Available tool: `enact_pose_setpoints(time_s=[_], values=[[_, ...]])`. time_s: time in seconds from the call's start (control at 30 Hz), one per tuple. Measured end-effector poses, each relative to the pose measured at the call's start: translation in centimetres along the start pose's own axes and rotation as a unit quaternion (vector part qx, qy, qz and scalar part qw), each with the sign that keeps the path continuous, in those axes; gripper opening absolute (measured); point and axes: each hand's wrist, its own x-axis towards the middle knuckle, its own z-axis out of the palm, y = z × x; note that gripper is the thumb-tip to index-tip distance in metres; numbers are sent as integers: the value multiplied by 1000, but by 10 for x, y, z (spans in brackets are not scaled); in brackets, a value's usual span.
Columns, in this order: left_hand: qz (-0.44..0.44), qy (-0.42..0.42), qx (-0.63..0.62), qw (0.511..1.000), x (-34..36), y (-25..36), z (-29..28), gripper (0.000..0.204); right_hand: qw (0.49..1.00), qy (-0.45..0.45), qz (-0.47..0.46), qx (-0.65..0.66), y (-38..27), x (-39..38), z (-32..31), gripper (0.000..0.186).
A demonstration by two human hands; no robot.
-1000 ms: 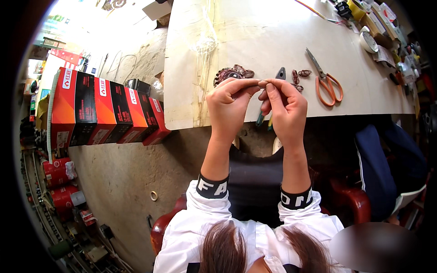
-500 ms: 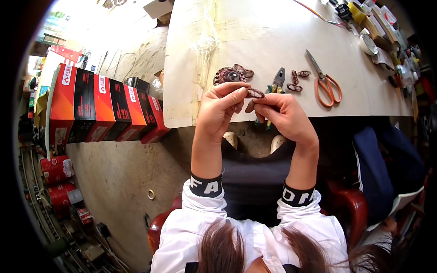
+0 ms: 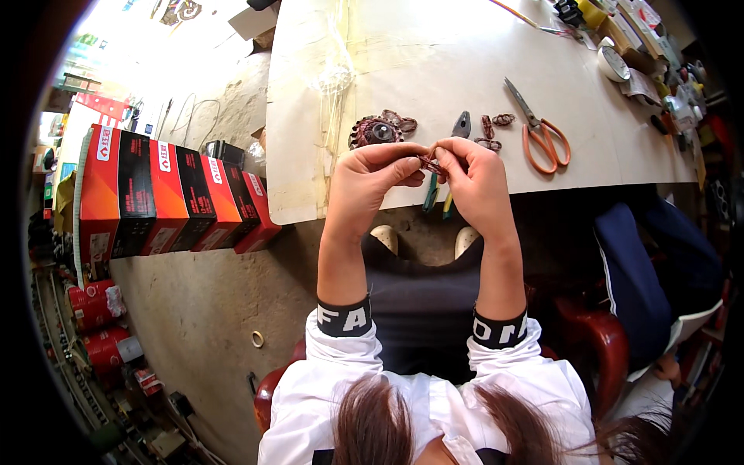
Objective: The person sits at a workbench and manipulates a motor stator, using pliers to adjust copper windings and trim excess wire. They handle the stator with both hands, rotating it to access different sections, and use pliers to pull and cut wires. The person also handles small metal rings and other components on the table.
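Observation:
A small coil of reddish-brown wire (image 3: 431,164) is pinched between the fingertips of both hands, over the table's near edge. My left hand (image 3: 368,180) grips one end of it with thumb and forefinger. At the other end, my right hand (image 3: 479,184) closes thumb and fingers on it, and the two sets of fingertips nearly meet. Just beyond the left hand lies a round wound part (image 3: 380,132) with a toothed rim and a dark centre. Pliers (image 3: 462,124) lie partly hidden behind the right hand. Several similar wire coils (image 3: 488,133) rest beside them.
Orange-handled scissors (image 3: 547,146) lie right of the coils on the pale-covered table (image 3: 434,74). Red and black boxes (image 3: 167,194) stand in a row at the left. A white round dial (image 3: 613,63) and assorted clutter line the table's right side.
My right hand has come left and up against the left fingertips, and the coil is now more covered by fingers. The whole view has shifted slightly.

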Motion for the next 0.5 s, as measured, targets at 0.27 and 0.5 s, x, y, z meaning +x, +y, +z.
enact_pose_setpoints(time_s=[0.27, 0.5], values=[[10, -13, -15, 1000, 2, -5, 4, 21, 997, 4, 38, 62, 0, 2, -1, 16], [71, 19, 49, 996, 5, -14, 15, 17, 999, 51, 16, 7, 7, 1, 1, 17]])
